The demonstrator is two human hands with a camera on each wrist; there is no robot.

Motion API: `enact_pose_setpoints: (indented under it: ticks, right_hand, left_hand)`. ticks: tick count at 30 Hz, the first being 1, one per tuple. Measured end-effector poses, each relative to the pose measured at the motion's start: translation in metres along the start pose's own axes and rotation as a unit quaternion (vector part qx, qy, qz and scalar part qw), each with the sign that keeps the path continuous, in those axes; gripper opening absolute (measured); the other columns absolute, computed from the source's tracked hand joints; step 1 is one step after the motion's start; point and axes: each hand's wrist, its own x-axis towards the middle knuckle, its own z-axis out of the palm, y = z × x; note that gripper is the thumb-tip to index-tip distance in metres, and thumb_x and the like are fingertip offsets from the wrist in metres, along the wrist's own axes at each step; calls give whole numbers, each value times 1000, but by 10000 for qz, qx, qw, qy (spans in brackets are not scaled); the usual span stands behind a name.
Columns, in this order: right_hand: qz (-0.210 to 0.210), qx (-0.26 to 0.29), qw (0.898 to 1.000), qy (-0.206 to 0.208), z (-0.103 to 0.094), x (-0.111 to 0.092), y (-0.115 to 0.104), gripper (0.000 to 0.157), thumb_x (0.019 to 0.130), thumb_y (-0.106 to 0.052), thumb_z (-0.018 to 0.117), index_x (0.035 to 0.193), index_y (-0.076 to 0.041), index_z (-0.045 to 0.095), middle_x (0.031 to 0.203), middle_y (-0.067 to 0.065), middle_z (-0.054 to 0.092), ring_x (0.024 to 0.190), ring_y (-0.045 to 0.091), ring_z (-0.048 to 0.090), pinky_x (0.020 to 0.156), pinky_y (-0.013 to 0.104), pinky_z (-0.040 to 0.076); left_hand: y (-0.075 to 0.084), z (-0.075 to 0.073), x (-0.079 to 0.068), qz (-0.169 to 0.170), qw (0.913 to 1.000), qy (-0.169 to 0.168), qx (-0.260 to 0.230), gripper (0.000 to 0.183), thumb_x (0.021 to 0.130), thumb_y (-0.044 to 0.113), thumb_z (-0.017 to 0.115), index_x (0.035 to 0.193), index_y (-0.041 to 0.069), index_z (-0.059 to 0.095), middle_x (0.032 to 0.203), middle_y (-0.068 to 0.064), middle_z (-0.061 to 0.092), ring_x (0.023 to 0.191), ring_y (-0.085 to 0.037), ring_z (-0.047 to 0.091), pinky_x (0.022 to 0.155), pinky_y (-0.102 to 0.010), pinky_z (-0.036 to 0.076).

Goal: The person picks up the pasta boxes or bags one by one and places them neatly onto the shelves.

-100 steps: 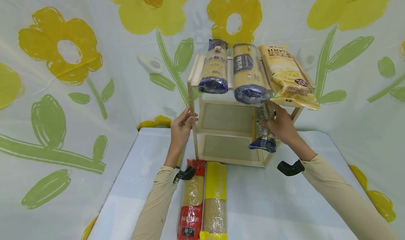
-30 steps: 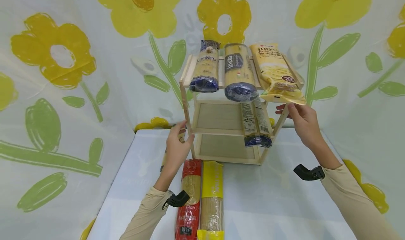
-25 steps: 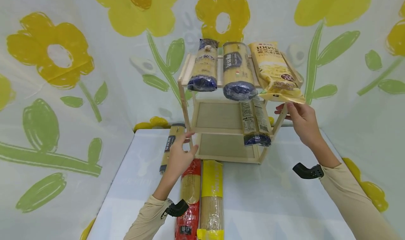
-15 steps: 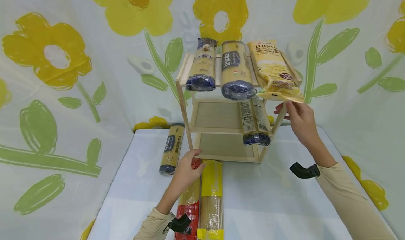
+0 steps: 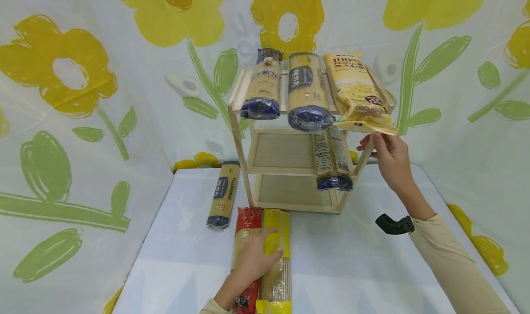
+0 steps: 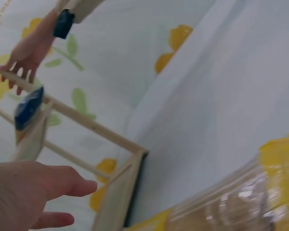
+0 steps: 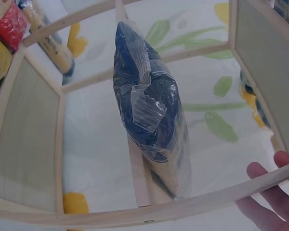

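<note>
My left hand [image 5: 253, 258] hovers over a red spaghetti pack [image 5: 248, 218] and a yellow spaghetti pack [image 5: 274, 282], which lie side by side on the table. Its thumb and fingers are apart and extended; contact with either pack cannot be made out. My right hand [image 5: 391, 162] holds the right front post of a wooden rack [image 5: 283, 170], thumb in front and fingers behind. In the right wrist view its fingers [image 7: 274, 195] wrap the post. A blue-ended pasta pack [image 5: 333, 160] lies at the right of the middle shelf, its end jutting out.
On the rack's top lie a blue-and-clear pasta pack [image 5: 262, 85], a La Sicilia pack [image 5: 308, 91] and a yellow noodle bag [image 5: 360, 88], overhanging the front. Another spaghetti pack [image 5: 223, 195] lies on the table [image 5: 178, 259] left of the rack. A flowered cloth [image 5: 157, 98] stands behind.
My left hand has left the rack's left post and come down toward me, over the red and yellow packs. My right hand released the middle-shelf pack and moved to the right post.
</note>
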Motion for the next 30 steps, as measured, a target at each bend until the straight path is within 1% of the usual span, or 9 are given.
enact_pose_setpoints:
  ticks: [4, 6, 8, 13, 16, 18, 21, 26, 30]
  right_hand:
    - [-23, -31, 10000, 21, 0, 0, 0, 29, 102, -15, 40, 127, -6, 52, 92, 13, 59, 81, 9, 64, 67, 15, 52]
    - [-43, 11, 10000, 26, 0, 0, 1, 29, 102, -14, 39, 127, -7, 52, 91, 13, 59, 80, 9, 63, 67, 15, 52]
    - [-74, 85, 9999, 32, 0, 0, 1, 28, 102, -12, 39, 126, -7, 53, 90, 14, 59, 80, 10, 63, 67, 14, 51]
    - [-97, 124, 9999, 68, 2, 1, 4, 26, 102, -12, 40, 125, -8, 53, 92, 16, 58, 81, 12, 63, 67, 16, 53]
    - [-52, 106, 9999, 91, 3, 1, 3, 27, 102, -15, 40, 126, -8, 53, 93, 15, 58, 82, 13, 63, 68, 18, 53]
    - [-25, 129, 9998, 114, 3, 1, 2, 28, 102, -17, 40, 126, -9, 53, 93, 15, 58, 82, 13, 63, 68, 18, 53]
    - [-10, 168, 9998, 144, 3, 0, 2, 28, 102, -18, 40, 125, -8, 54, 92, 15, 58, 81, 15, 64, 68, 18, 53]
    - [-31, 150, 9998, 141, 3, 0, 0, 26, 102, -16, 40, 122, -6, 54, 91, 17, 58, 80, 14, 64, 67, 18, 53]
    - [-52, 127, 9999, 100, 3, -2, -14, 26, 102, -13, 39, 122, -3, 53, 91, 20, 57, 81, 15, 63, 67, 18, 53]
  left_hand:
    - [-3, 18, -7, -242, 9990, -234, 301, 57, 77, 33, 75, 127, 13, 57, 130, -21, 49, 105, -40, 56, 71, -52, 51]
    - [-5, 27, -9, -266, 9978, -327, 503, 58, 75, 34, 76, 127, 13, 57, 130, -22, 48, 107, -42, 54, 74, -57, 49]
    - [-7, 35, -11, -233, 9956, -404, 811, 60, 73, 35, 78, 125, 14, 57, 129, -24, 46, 103, -44, 54, 70, -59, 49]
    - [-10, 59, -10, -105, 9808, -341, 1920, 67, 68, 43, 80, 125, 16, 57, 130, -28, 42, 105, -49, 51, 63, -58, 50]
    - [-9, 72, -6, -237, 9740, -379, 2222, 78, 65, 47, 81, 132, 17, 53, 138, -32, 33, 112, -55, 45, 64, -55, 53]
    - [-8, 79, -4, -359, 9731, -412, 2240, 85, 63, 48, 83, 136, 18, 51, 143, -34, 25, 115, -58, 41, 63, -51, 54]
    - [-6, 83, -1, -512, 9690, -422, 2380, 90, 61, 49, 83, 140, 22, 48, 147, -33, 18, 116, -56, 40, 62, -47, 55]
    - [-6, 79, -3, -524, 9702, -388, 2332, 90, 63, 49, 82, 141, 23, 45, 146, -34, 19, 111, -53, 45, 60, -46, 53]
    - [-8, 77, -7, -548, 9738, -415, 2166, 88, 67, 47, 79, 143, 23, 43, 143, -36, 21, 106, -51, 47, 53, -41, 51]
